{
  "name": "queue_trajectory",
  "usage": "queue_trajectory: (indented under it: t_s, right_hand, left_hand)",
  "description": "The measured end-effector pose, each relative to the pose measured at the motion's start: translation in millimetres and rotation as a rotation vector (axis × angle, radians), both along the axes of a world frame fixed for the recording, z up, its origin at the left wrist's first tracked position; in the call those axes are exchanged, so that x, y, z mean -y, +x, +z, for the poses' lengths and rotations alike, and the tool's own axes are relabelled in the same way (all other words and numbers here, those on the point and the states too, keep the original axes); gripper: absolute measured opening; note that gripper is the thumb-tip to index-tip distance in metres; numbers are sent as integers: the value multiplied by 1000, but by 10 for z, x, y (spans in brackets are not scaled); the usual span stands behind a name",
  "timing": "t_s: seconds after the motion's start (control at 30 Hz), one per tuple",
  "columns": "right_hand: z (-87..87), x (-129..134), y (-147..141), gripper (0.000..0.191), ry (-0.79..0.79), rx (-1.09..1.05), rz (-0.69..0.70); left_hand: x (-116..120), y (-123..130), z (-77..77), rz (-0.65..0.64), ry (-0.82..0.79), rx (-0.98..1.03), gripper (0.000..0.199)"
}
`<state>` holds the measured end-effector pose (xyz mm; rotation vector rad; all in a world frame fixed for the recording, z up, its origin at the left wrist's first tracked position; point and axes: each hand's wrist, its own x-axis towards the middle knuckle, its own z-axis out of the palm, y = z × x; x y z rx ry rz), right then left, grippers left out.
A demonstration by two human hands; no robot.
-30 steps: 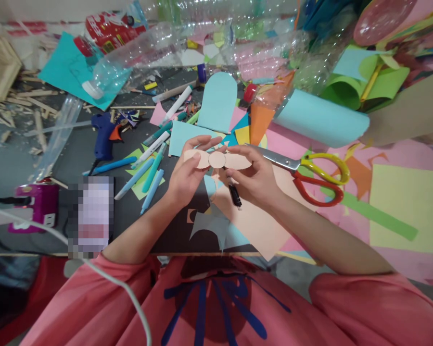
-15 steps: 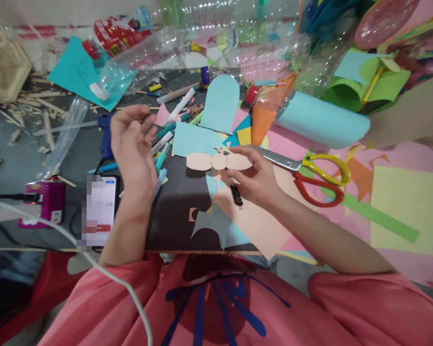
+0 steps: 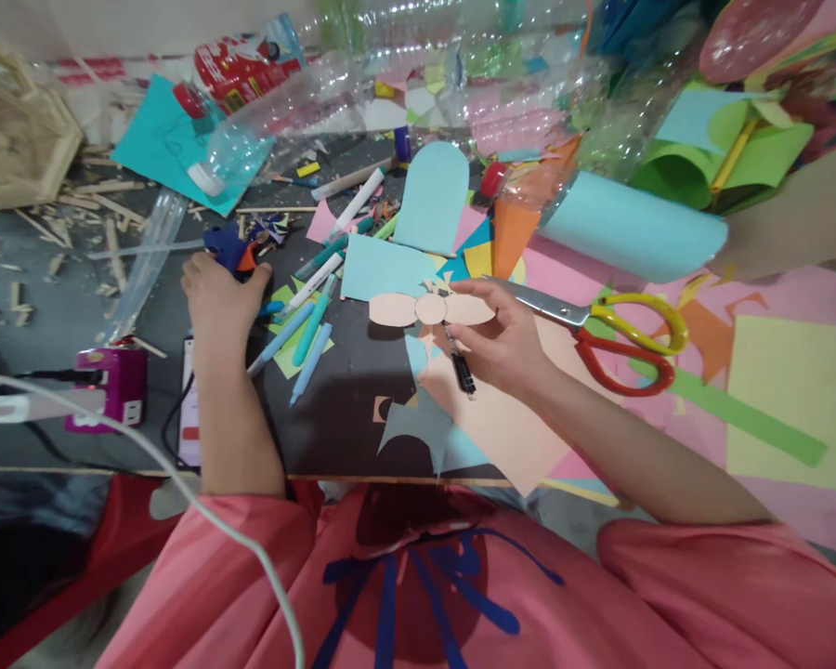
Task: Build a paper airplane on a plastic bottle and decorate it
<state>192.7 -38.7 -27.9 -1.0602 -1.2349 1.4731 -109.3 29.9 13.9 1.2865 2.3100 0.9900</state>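
Note:
My left hand (image 3: 221, 295) is on the blue hot glue gun (image 3: 227, 243), its fingers around the handle and partly hidden. An orange part of the gun shows by my thumb. In my right hand (image 3: 505, 339) a peach paper cutout (image 3: 393, 309) is pinched by its right end; it has a round middle and two oval wings. Below it lies a black pen-like tool (image 3: 462, 372), and big scissors (image 3: 627, 346) with yellow and red handles rest beyond my right wrist.
Several markers (image 3: 311, 334) and light-blue paper pieces (image 3: 432, 200) lie mid-table. Clear plastic bottles (image 3: 285, 98) stretch along the back. A phone (image 3: 189, 409) and a purple power adapter (image 3: 115, 386) with cords lie at left. Coloured paper (image 3: 794, 400) covers the right side.
My left hand has moved down and left from the air onto the glue gun and closed around it. The right hand keeps the cutout in nearly the same place.

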Motion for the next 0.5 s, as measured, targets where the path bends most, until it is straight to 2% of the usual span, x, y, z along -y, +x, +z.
queue_trajectory:
  t_s: [0.17, 0.23, 0.37, 0.5]
  right_hand:
    - [32, -2, -10, 42, -4, -20, 2]
    - [56, -5, -21, 44, -21, -35, -2]
    - [59, -25, -34, 47, -43, -10, -20]
    - [14, -48, -26, 45, -26, 11, -10]
  left_hand:
    - [4, 92, 64, 45, -69, -6, 54]
    - [25, 171, 120, 29, -28, -40, 51]
    - [118, 333, 221, -166, 203, -97, 54]
    - [260, 446, 246, -339, 245, -117, 59]
